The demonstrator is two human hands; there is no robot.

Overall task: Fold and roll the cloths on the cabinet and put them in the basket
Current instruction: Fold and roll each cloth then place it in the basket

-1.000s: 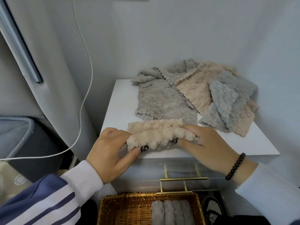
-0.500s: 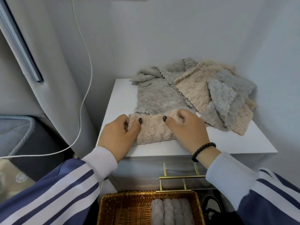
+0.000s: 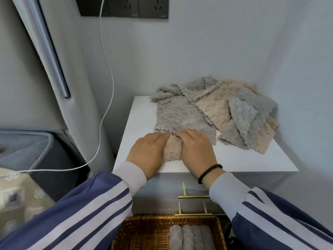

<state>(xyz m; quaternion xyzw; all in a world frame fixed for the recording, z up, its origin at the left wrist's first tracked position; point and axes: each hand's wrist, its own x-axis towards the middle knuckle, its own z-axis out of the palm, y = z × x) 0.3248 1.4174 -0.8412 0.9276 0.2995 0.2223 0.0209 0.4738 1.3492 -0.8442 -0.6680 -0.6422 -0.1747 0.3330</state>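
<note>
A beige fluffy cloth [image 3: 172, 150] lies folded near the front of the white cabinet top [image 3: 243, 159]. My left hand [image 3: 147, 152] and my right hand [image 3: 196, 150] sit close together on it, fingers curled over its far edge, and only a narrow strip shows between them. Behind lies a loose pile: a grey cloth [image 3: 180, 116], a beige cloth [image 3: 214, 107] and a blue-grey cloth [image 3: 243, 120]. Below the cabinet front stands a wicker basket [image 3: 144, 231] that holds several rolled grey cloths [image 3: 191, 239].
A white cable [image 3: 108, 69] hangs from a dark wall socket plate [image 3: 126, 6] and runs left over a dark padded seat [image 3: 36, 150]. Brass drawer handles [image 3: 194, 196] stick out of the cabinet front. Walls close in behind and on the right.
My hands have come together over the beige cloth, which now shows as a narrower bundle. The view has tilted up and the wall sockets have come into sight.
</note>
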